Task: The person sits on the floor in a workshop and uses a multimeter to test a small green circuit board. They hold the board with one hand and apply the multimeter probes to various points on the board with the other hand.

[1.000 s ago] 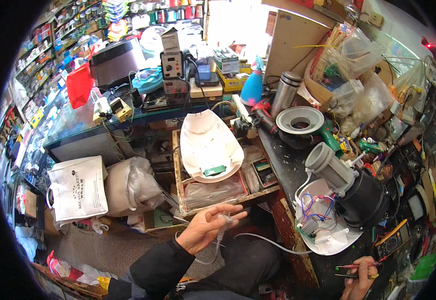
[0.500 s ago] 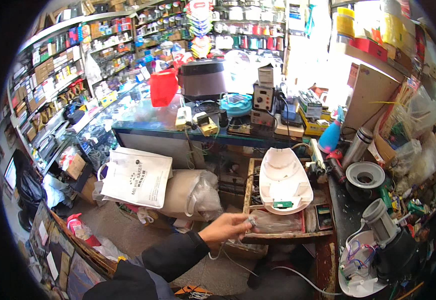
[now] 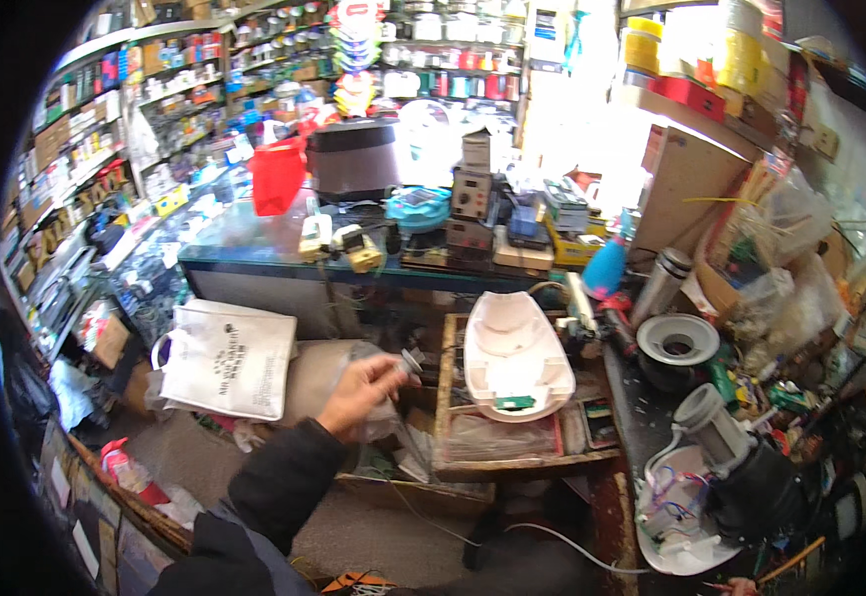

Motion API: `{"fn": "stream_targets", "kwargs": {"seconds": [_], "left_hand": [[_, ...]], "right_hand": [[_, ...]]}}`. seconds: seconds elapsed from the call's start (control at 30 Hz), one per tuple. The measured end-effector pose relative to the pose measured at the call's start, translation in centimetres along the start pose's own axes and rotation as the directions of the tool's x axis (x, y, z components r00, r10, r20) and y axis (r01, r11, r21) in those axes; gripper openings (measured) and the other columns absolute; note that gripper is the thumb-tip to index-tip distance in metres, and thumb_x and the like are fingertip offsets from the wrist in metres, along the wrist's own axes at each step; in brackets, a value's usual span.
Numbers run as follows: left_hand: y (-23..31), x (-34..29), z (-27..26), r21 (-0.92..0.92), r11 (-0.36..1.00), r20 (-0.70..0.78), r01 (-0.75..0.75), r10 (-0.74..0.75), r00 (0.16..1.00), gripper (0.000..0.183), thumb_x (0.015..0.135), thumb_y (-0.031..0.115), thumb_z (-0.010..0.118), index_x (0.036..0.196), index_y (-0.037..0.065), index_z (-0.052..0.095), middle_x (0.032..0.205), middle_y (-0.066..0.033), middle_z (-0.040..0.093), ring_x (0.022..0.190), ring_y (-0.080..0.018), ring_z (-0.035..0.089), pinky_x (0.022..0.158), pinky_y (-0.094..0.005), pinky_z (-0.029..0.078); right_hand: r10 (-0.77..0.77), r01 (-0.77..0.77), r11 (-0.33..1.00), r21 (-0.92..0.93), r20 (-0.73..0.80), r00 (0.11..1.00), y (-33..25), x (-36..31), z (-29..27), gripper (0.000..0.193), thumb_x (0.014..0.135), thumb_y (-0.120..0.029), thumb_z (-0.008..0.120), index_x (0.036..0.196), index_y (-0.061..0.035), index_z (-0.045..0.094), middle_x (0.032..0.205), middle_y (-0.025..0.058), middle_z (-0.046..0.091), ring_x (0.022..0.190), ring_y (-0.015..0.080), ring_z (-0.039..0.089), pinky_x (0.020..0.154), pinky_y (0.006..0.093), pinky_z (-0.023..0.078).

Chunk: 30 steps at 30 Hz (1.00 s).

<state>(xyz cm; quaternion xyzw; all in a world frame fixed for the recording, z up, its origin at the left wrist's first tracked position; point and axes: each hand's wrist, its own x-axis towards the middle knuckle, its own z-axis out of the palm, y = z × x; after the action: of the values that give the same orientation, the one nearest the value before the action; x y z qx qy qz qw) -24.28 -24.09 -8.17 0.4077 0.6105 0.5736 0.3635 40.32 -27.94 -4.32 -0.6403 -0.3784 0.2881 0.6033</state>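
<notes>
left hand (image 3: 365, 389): closed around small clear plastic bag (image 3: 385, 417), lifted beside wooden tray (image 3: 497, 462) | white housing shell (image 3: 514, 358) lies open, unassembled | right hand: out of view

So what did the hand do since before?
The left hand swung away to the left, off the wooden tray and toward the white bag, with a small clear bag pinched in it all along. The right hand has dropped out of view. The white shell stayed put.
</notes>
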Motion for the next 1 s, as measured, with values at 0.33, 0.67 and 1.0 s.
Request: {"fn": "stream_targets", "kwargs": {"seconds": [0.33, 0.67, 1.0], "left_hand": [[8.2, 15.1, 7.6, 0.307, 0.842, 0.096, -0.443, 0.435, 0.895, 0.030, 0.100, 0.021, 0.083, 0.114, -0.006, 0.077, 0.101, -0.0174, 0.083, 0.088, -0.0235, 0.082, 0.080, -0.0350, 0.061], [-5.4, 17.8, 6.0, 0.563, 0.818, -0.010, 0.120, -0.138, 0.990, 0.070, 0.083, 0.065, 0.091, 0.097, -0.004, 0.082, 0.089, -0.0157, 0.079, 0.080, -0.0242, 0.076, 0.075, -0.0402, 0.058], [-7.4, 15.9, 3.8, 0.494, 0.867, 0.091, -0.065, 0.022, 0.996, 0.030, 0.087, 0.019, 0.074, 0.098, -0.007, 0.080, 0.085, -0.0167, 0.080, 0.074, -0.0231, 0.075, 0.070, -0.0419, 0.058]], "right_hand": [[-0.012, 0.012, 1.000, 0.007, -0.005, 1.000, 0.4, 0.2, 0.3, 0.021, 0.111, -0.026, 0.070, 0.111, -0.0065, 0.079, 0.091, -0.0018, 0.065, 0.068, 0.0075, 0.053, 0.057, 0.0229, 0.037], [-0.013, 0.013, 1.000, -0.025, 0.001, 1.000, 0.8, 0.3, 0.2, 0.023, 0.112, -0.026, 0.069, 0.110, -0.0058, 0.080, 0.091, -0.0015, 0.067, 0.071, 0.0074, 0.055, 0.058, 0.0222, 0.037], [0.056, -0.056, 0.998, 0.008, -0.029, 0.998, 0.0, -0.1, 0.4, 0.021, 0.111, -0.022, 0.070, 0.107, -0.0044, 0.080, 0.089, -0.0008, 0.065, 0.074, 0.0065, 0.054, 0.058, 0.0224, 0.037]]}}
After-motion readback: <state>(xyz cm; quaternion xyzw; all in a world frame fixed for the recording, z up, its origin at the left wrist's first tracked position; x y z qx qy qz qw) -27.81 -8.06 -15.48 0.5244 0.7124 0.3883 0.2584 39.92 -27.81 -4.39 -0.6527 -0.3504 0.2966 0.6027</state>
